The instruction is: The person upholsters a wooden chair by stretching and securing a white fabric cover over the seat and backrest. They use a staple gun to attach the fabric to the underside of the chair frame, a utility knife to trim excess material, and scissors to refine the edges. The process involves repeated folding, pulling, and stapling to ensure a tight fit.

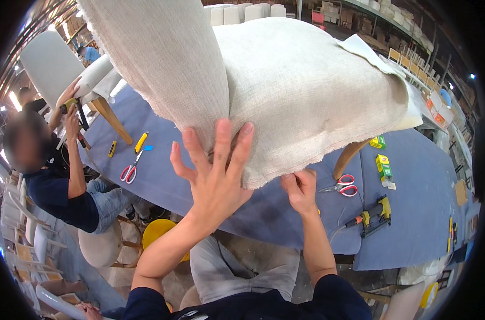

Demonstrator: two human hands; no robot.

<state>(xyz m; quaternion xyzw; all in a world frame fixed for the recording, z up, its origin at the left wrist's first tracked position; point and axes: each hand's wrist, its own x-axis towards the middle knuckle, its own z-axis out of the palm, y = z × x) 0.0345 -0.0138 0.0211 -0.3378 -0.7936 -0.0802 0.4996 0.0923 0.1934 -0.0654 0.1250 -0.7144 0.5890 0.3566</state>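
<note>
Head view: two bare hands work on a chair [333, 69] covered in beige fabric [306, 122], on a blue-grey tabletop [285, 224].
The chair is directly ahead of both hands, its tall panel rising at left. The left hand [215, 181], fingers spread wide and gripping nothing, presses flat where panel and seat meet; the right hand [301, 193], curled closed, pinches the fabric's lower edge. Just right of it, red-handled scissors [347, 186] lie beside a wooden leg [349, 159]; farther right are a yellow-and-black staple gun [375, 215] and a green-and-yellow box [383, 166]. At left, a co-worker [61, 186] handles another chair [50, 64].
</note>
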